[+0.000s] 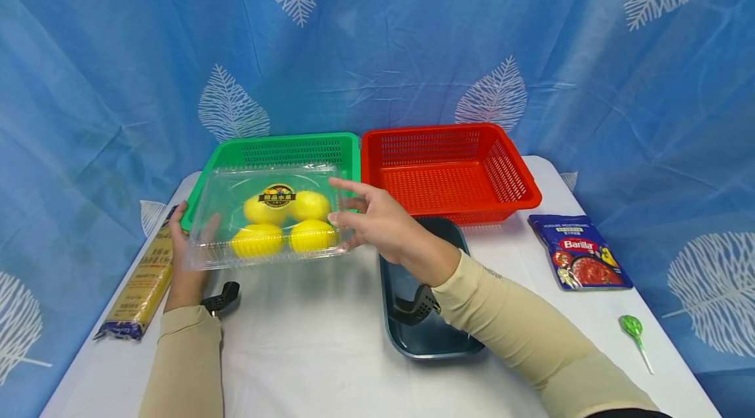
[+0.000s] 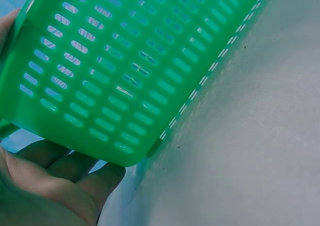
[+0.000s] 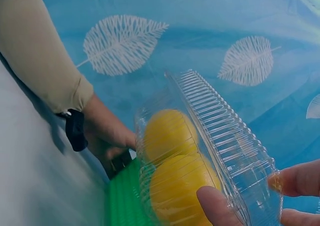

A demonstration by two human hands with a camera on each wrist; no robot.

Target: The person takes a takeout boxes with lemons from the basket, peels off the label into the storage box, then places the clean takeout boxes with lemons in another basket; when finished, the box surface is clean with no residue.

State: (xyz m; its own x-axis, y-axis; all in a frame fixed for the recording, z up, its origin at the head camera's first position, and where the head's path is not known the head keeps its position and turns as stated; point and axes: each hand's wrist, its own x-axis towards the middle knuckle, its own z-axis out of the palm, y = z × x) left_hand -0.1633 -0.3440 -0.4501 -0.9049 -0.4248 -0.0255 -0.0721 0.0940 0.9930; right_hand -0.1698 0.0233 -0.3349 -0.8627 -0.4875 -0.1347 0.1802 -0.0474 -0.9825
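My right hand (image 1: 386, 225) pinches the right end of a clear plastic fruit box (image 1: 221, 192), held tilted over the green basket (image 1: 295, 138). Inside the box lie several yellow lemons (image 1: 257, 241), under a lid with a black and gold label (image 1: 277, 196). In the right wrist view, the thumb (image 3: 215, 203) presses one side of the box (image 3: 225, 131) and fingers hold the other. My left hand (image 1: 187, 274) grips the green basket at its near left corner. In the left wrist view, its fingers (image 2: 75, 176) curl beneath the corner of the slotted basket wall (image 2: 115, 76).
A red basket (image 1: 451, 215) stands right of the green one. A dark blue tray (image 1: 433, 339) lies under my right forearm. A yellow pasta packet (image 1: 141, 280) is at left; a Barilla sauce pouch (image 1: 580, 253) and a green lollipop (image 1: 631, 326) are at right.
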